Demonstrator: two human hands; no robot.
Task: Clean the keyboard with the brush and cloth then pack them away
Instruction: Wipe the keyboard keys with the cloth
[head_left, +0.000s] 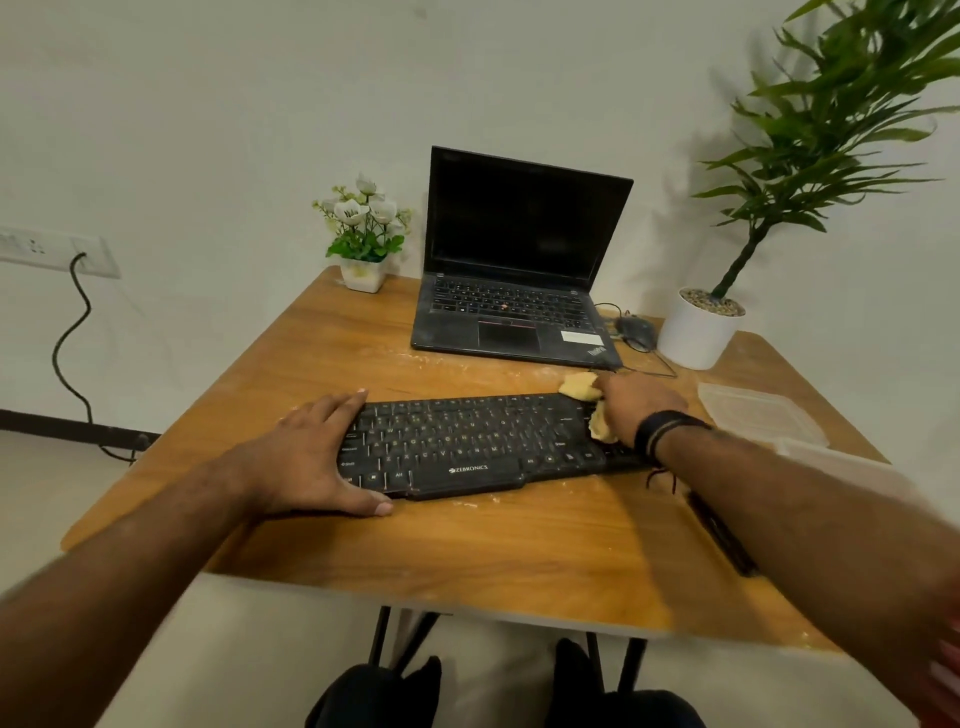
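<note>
Yellow cloth (584, 395) on the right end of the Zebronics keyboard (483, 447)
Right hand (636, 402) grips the bunched cloth against the keys; left hand (306, 457), fingers straight, lies flat over the keyboard's left end; keyboard sits mid-table (467, 545), before the open laptop (519, 260).

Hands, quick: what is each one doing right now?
Left hand: open, fingers straight, resting on the left end of the keyboard.
Right hand: holding the yellow cloth on the keyboard's right end.
</note>
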